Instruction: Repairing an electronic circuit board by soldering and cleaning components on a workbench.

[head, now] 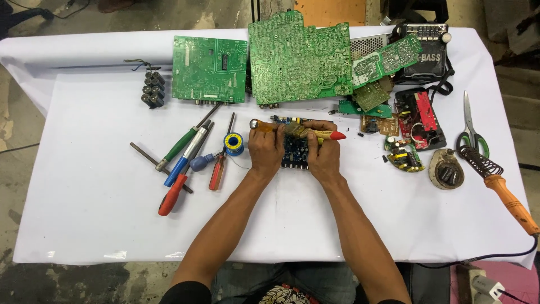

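Brushing step on the small dark circuit board [295, 152], by the look of it: both hands sit on the board at mid-desk [84, 225], left hand [265, 147] curled shut on the metal end of a yellow brush with a red tip [315, 133], right hand [323, 155] fingers folded over the brush handle and pinning the board's right edge. Next move likely needs the board kept flat while bristles sweep it. Left of the hands lie screwdrivers [185, 160] and a solder spool [234, 143]; farther back, big green boards [292, 56].
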